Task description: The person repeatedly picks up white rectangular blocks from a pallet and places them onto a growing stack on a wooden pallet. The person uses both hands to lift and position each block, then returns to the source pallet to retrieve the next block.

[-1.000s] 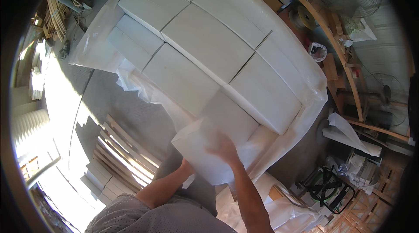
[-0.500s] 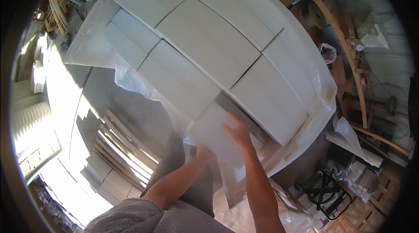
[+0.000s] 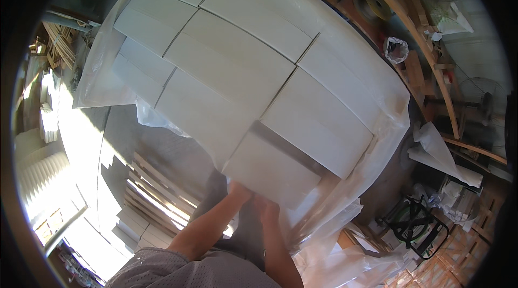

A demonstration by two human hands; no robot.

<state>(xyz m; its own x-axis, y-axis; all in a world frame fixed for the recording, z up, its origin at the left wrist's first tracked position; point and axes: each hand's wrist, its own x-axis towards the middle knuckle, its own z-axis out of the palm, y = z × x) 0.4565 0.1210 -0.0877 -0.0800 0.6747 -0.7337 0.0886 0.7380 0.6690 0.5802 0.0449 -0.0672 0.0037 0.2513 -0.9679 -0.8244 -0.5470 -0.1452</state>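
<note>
Several flat white boxes [image 3: 226, 67] lie side by side as a layer on a large stack. At the near edge, one white box [image 3: 272, 164] sits against its left neighbour, with a dark gap along its far right side. My left hand [image 3: 240, 191] touches that box at its near left corner. Just right of it, my right hand [image 3: 265, 208] is against the same near edge. The fingers of both hands are hidden or blurred, so I cannot tell how they are bent.
Translucent plastic sheeting [image 3: 396, 121] hangs around the stack's sides. Wooden slats [image 3: 156, 185] and more boxes [image 3: 132, 222] lie at the lower left. A folding black frame [image 3: 413, 226] stands at the lower right, near a curved wooden rail [image 3: 431, 50].
My right hand has left the top of the near box and come back to its near edge, beside my left hand. The stack appears shifted left in view.
</note>
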